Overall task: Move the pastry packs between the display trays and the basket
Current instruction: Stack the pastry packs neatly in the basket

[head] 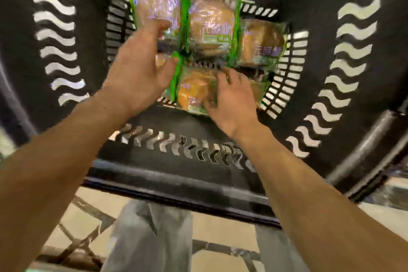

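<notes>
basket (181,170): black slotted plastic, on beige tiled floor (212,229) with dark veining | pastry packs (212,26): green-edged, lying on basket bottom | left hand (139,68): thumb and fingers pinching far-left pack (154,9) | right hand (234,99): fingers spread over near pack (194,90)

Matt black slotted plastic basket (176,174); glossy clear film pastry packs (212,26); smooth polished floor tiles (212,225)

This looks like a shop. A black slotted plastic shopping basket (351,55) holds green-edged clear branded pastry packs (212,26). Beige patterned tile floor (223,232) lies below.
</notes>
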The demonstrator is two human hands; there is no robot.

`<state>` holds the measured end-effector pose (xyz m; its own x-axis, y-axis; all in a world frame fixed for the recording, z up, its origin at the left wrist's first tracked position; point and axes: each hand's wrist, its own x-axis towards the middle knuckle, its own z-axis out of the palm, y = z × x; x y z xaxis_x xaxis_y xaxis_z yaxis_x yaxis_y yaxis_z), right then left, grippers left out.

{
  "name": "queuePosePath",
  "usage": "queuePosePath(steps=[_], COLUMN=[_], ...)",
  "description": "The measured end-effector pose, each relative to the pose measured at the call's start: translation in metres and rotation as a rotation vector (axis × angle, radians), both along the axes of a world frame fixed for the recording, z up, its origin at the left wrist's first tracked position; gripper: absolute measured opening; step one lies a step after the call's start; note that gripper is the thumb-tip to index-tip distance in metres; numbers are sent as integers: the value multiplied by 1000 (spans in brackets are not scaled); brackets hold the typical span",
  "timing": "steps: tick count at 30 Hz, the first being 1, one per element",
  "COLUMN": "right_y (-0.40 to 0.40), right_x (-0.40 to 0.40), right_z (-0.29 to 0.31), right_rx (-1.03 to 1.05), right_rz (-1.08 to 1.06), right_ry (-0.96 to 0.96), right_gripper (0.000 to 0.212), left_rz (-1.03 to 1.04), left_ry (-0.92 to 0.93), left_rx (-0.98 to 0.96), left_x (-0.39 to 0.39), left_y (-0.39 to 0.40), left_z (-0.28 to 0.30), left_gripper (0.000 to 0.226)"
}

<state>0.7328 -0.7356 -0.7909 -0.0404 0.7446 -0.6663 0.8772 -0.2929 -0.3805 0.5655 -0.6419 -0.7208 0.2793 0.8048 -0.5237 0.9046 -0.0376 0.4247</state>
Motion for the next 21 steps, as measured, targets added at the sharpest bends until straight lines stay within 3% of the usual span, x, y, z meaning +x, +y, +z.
queuePosePath(steps=[6, 12, 17, 21], right_y=[-5, -17, 5, 14], right_x=[-15, -8, 0, -4], right_z=[-30, -15, -8, -18], right_rx=[85, 138, -31, -81], right_rz=[250, 259, 149, 188], right_ry=[-44, -73, 95, 107], right_gripper=[75, 66, 63, 66], left_rz=[20, -28, -85, -95], left_ry=[-67, -79, -67, -65], left_rx=[6, -19, -30, -57], left_x=[-15, -16, -8, -8], left_y=[10, 9, 14, 13], left_z=[-29, -31, -27, -33], left_gripper=[56, 56, 54, 55])
